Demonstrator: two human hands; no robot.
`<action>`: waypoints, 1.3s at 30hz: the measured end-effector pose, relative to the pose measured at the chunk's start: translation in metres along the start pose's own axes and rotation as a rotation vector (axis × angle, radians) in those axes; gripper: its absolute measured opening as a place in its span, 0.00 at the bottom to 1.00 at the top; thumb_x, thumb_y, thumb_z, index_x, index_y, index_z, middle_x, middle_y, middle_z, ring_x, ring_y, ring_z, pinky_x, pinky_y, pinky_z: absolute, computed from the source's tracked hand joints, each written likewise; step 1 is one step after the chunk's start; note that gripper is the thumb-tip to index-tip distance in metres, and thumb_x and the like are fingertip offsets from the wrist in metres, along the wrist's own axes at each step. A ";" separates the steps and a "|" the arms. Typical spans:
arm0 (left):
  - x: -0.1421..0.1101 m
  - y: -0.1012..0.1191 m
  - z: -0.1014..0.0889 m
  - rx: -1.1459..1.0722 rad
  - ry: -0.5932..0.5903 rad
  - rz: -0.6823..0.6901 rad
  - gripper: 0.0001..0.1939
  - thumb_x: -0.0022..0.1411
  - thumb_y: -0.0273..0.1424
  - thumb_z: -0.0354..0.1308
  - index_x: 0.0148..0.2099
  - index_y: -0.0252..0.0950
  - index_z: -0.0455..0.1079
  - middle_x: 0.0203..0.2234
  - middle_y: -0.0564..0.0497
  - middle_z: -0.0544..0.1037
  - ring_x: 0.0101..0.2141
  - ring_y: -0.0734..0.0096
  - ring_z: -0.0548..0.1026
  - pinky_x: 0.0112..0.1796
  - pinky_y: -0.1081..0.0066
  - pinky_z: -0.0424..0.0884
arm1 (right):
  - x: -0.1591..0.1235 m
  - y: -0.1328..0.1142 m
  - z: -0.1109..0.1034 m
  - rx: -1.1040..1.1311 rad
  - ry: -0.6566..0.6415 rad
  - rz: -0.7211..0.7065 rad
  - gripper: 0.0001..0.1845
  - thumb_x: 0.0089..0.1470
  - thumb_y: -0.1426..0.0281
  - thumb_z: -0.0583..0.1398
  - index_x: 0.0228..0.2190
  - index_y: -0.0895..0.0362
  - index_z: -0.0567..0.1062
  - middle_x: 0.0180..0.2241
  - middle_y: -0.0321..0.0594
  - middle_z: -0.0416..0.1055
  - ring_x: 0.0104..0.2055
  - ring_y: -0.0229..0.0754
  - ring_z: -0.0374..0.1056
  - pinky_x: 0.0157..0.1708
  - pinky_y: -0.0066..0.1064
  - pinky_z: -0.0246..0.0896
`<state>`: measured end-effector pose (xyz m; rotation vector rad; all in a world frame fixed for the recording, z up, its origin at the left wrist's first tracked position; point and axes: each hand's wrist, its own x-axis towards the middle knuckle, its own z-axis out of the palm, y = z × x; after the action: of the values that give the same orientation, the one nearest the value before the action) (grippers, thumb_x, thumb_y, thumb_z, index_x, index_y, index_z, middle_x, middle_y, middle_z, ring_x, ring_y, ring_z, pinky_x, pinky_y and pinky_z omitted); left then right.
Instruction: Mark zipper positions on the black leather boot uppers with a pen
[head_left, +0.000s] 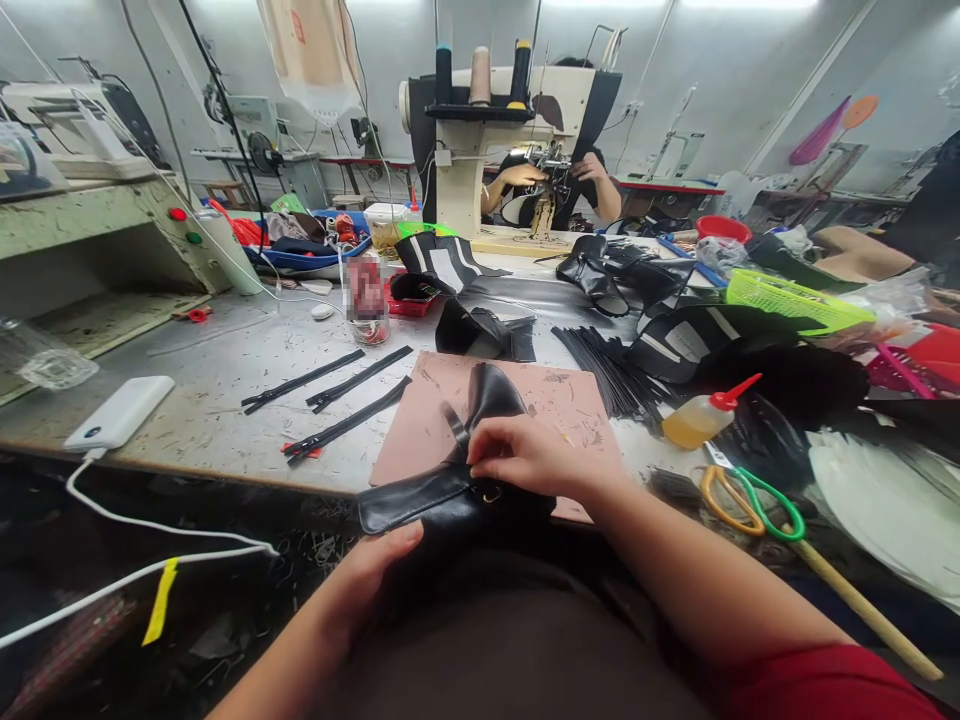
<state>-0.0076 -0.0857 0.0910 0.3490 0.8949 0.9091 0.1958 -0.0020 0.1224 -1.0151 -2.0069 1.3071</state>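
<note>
A black leather piece (442, 495) with a small metal buckle lies over the near edge of a pink work board (555, 400). My left hand (371, 575) grips its lower left edge from below, thumb on top. My right hand (525, 455) is closed in a pinch on the strap of the leather at its middle, just above the buckle. An upper flap of the same leather (491, 392) stands up on the board behind my right hand.
Three black zippers (330, 395) lie left of the board. A glue bottle (705, 415), scissors (750, 500), a wooden stick (862, 605) and stacked black pieces (675, 340) sit right. A white power bank (120, 412) with cable lies left. Another person works at a sewing machine (510, 110) behind.
</note>
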 end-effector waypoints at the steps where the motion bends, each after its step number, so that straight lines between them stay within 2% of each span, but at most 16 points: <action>1: 0.000 0.001 -0.001 -0.006 -0.008 -0.040 0.15 0.48 0.26 0.61 0.41 0.30 0.75 0.39 0.42 0.77 0.46 0.50 0.71 0.51 0.60 0.63 | -0.001 -0.001 -0.002 -0.021 -0.039 -0.027 0.03 0.44 0.76 0.61 0.24 0.58 0.70 0.23 0.32 0.68 0.27 0.33 0.65 0.29 0.25 0.61; 3: -0.001 0.002 -0.003 -0.023 -0.014 -0.103 0.13 0.50 0.27 0.61 0.40 0.29 0.75 0.37 0.42 0.78 0.45 0.50 0.72 0.50 0.60 0.64 | -0.003 -0.004 -0.005 -0.031 -0.092 -0.087 0.03 0.44 0.76 0.61 0.24 0.59 0.71 0.25 0.33 0.70 0.28 0.34 0.66 0.30 0.25 0.62; 8: -0.003 0.006 0.001 -0.072 0.020 -0.123 0.12 0.51 0.27 0.60 0.39 0.29 0.75 0.35 0.43 0.79 0.42 0.52 0.74 0.48 0.61 0.66 | -0.008 -0.011 -0.013 -0.138 -0.068 -0.313 0.03 0.48 0.78 0.59 0.26 0.59 0.72 0.26 0.35 0.71 0.30 0.34 0.67 0.32 0.25 0.62; 11: -0.004 0.007 0.004 -0.082 0.029 -0.139 0.13 0.52 0.28 0.58 0.40 0.28 0.75 0.34 0.43 0.79 0.41 0.53 0.75 0.48 0.61 0.66 | -0.011 -0.016 -0.017 -0.209 -0.175 -0.412 0.06 0.51 0.78 0.56 0.29 0.58 0.72 0.29 0.37 0.71 0.32 0.35 0.67 0.34 0.26 0.62; 14: -0.005 0.009 0.007 -0.076 0.024 -0.134 0.13 0.54 0.28 0.56 0.39 0.27 0.75 0.34 0.42 0.79 0.40 0.54 0.75 0.48 0.61 0.66 | -0.013 -0.023 -0.023 -0.317 -0.297 -0.436 0.06 0.51 0.76 0.58 0.34 0.58 0.72 0.33 0.40 0.71 0.36 0.37 0.66 0.37 0.28 0.62; 17: -0.005 0.011 0.009 -0.078 0.040 -0.103 0.13 0.54 0.28 0.55 0.39 0.25 0.75 0.34 0.40 0.79 0.39 0.54 0.75 0.47 0.62 0.67 | -0.011 -0.025 -0.026 -0.464 -0.331 -0.416 0.11 0.46 0.74 0.63 0.36 0.59 0.72 0.35 0.42 0.71 0.37 0.39 0.67 0.37 0.30 0.63; 20: -0.006 0.011 0.009 -0.095 0.012 -0.123 0.15 0.54 0.29 0.55 0.42 0.26 0.74 0.35 0.40 0.78 0.40 0.53 0.75 0.47 0.62 0.67 | -0.009 -0.022 -0.024 -0.498 -0.307 -0.424 0.09 0.46 0.74 0.62 0.34 0.59 0.74 0.33 0.41 0.72 0.34 0.38 0.67 0.36 0.28 0.63; 23: -0.007 0.010 0.007 -0.076 0.012 -0.153 0.16 0.53 0.30 0.57 0.43 0.26 0.73 0.36 0.40 0.78 0.41 0.52 0.74 0.46 0.62 0.67 | -0.007 -0.018 -0.020 -0.463 -0.212 -0.428 0.09 0.43 0.78 0.60 0.31 0.57 0.75 0.30 0.38 0.73 0.31 0.37 0.68 0.33 0.25 0.62; 26: -0.007 0.010 0.008 -0.042 0.049 -0.130 0.16 0.52 0.30 0.58 0.42 0.26 0.74 0.36 0.40 0.78 0.41 0.52 0.75 0.44 0.63 0.69 | -0.006 -0.017 -0.013 -0.411 -0.133 -0.344 0.11 0.39 0.81 0.58 0.26 0.57 0.75 0.26 0.35 0.72 0.28 0.35 0.67 0.29 0.24 0.61; 29: -0.007 0.010 0.009 -0.057 0.090 -0.130 0.17 0.51 0.30 0.58 0.43 0.26 0.73 0.36 0.39 0.78 0.40 0.51 0.75 0.43 0.61 0.69 | -0.007 -0.018 -0.008 -0.375 -0.112 -0.242 0.10 0.41 0.81 0.57 0.27 0.58 0.74 0.26 0.35 0.71 0.28 0.35 0.66 0.29 0.24 0.61; 32: -0.006 0.011 0.008 -0.089 0.092 -0.115 0.17 0.52 0.29 0.58 0.44 0.26 0.73 0.36 0.39 0.78 0.39 0.52 0.76 0.44 0.60 0.69 | -0.010 -0.015 -0.005 -0.388 -0.049 -0.239 0.10 0.46 0.77 0.58 0.34 0.57 0.72 0.30 0.37 0.71 0.32 0.37 0.67 0.34 0.28 0.63; 35: -0.006 0.013 0.008 -0.100 0.083 -0.074 0.17 0.53 0.29 0.56 0.45 0.26 0.72 0.35 0.40 0.79 0.38 0.53 0.76 0.45 0.60 0.69 | -0.013 -0.011 -0.006 -0.416 -0.026 -0.295 0.07 0.51 0.72 0.58 0.34 0.56 0.73 0.33 0.40 0.70 0.37 0.39 0.66 0.39 0.31 0.63; 36: -0.006 0.013 0.008 -0.104 0.084 -0.063 0.17 0.54 0.29 0.55 0.45 0.26 0.72 0.34 0.41 0.79 0.38 0.54 0.76 0.45 0.60 0.69 | -0.014 -0.010 -0.007 -0.423 -0.034 -0.321 0.07 0.50 0.69 0.60 0.34 0.56 0.73 0.34 0.41 0.69 0.38 0.40 0.65 0.39 0.32 0.63; 39: -0.006 0.014 0.009 -0.119 0.068 -0.042 0.17 0.55 0.29 0.54 0.46 0.26 0.72 0.33 0.42 0.79 0.37 0.55 0.76 0.44 0.62 0.70 | -0.017 -0.009 -0.009 -0.447 -0.084 -0.400 0.18 0.42 0.61 0.65 0.35 0.57 0.73 0.38 0.44 0.68 0.42 0.42 0.65 0.42 0.34 0.63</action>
<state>-0.0095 -0.0818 0.1081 0.1965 0.9030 0.9354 0.2099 -0.0129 0.1337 -0.6889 -2.4708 0.7169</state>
